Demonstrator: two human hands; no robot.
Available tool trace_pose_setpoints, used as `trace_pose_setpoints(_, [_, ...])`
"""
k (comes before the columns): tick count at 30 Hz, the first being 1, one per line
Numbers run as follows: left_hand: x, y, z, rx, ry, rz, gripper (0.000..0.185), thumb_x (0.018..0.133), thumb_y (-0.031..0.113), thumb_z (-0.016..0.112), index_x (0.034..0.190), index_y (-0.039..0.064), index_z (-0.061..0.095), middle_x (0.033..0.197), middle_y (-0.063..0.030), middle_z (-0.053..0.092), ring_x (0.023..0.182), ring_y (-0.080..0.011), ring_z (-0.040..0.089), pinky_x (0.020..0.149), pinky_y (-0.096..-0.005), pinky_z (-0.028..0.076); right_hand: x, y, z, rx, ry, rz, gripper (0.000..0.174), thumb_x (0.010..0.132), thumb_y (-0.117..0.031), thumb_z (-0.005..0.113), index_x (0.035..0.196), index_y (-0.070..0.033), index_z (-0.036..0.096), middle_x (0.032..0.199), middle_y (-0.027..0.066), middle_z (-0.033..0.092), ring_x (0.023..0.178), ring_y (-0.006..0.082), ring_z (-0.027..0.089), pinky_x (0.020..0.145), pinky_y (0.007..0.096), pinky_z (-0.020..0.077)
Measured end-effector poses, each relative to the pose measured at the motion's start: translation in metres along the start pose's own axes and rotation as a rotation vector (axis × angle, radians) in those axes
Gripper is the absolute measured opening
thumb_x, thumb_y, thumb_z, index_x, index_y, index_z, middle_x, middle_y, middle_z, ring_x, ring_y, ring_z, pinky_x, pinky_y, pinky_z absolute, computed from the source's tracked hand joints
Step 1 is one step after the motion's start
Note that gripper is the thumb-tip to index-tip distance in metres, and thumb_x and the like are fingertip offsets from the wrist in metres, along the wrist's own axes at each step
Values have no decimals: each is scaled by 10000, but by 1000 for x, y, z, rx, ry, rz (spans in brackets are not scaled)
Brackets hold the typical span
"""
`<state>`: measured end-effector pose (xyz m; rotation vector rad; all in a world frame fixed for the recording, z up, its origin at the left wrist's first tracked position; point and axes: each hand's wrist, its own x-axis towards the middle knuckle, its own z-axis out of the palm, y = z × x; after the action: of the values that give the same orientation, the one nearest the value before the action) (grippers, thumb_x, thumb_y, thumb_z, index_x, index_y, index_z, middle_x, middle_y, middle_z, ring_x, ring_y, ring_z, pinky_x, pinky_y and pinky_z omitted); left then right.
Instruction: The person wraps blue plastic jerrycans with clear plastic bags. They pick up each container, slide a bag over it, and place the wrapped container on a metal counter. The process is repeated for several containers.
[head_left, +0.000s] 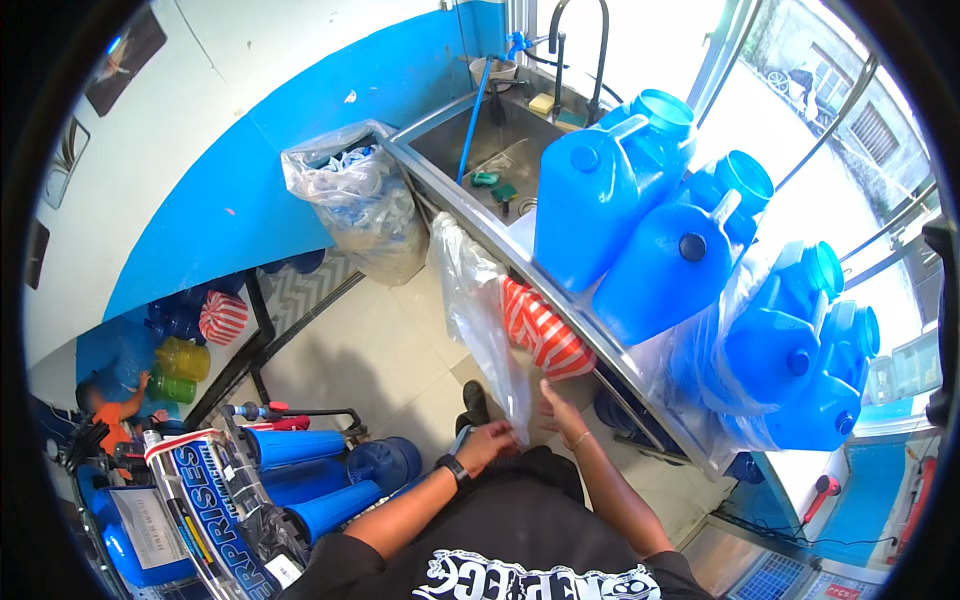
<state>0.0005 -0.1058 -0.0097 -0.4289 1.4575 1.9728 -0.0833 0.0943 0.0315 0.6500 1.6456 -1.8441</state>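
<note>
A long clear plastic bag (480, 300) stretches from beside the sink's front edge down to my body. My left hand (489, 448), with a dark band on its wrist, grips the bag's near end. Just right of it, my right hand (561, 417) is held with its fingers apart, holding nothing. A red-and-white striped bag (544, 330) hangs at the counter edge behind the clear bag. Several blue plastic water jugs (577, 210) lie and lean on the steel counter to the right, some with clear plastic around them.
A steel sink (450, 139) with a black faucet (559, 67) stands ahead. A full clear sack (367, 202) leans near the blue wall. Blue filter housings (300, 448) stand at the left. Farther left, a person in orange (112, 420) is near colored bottles (180, 360).
</note>
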Motion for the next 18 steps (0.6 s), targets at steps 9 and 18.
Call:
trace_pose_setpoints(9, [10, -22, -33, 570, -68, 2, 411, 976, 280, 698, 1289, 18, 649, 1123, -60, 724, 1043, -154, 661, 942, -309, 510, -26, 28, -11, -601, 219, -504, 189, 920, -131, 722, 1079, -30, 702, 978, 79, 699, 883, 150, 632, 739, 307, 501])
trace_pose_setpoints(18, [77, 64, -7, -158, -426, -167, 578, 1030, 492, 567, 1437, 93, 475, 1333, -84, 628, 1157, -196, 634, 992, -368, 498, -79, 1, 13, -220, 183, -509, 190, 993, -60, 638, 1175, -9, 650, 1036, 8, 673, 951, 95, 609, 830, 280, 505])
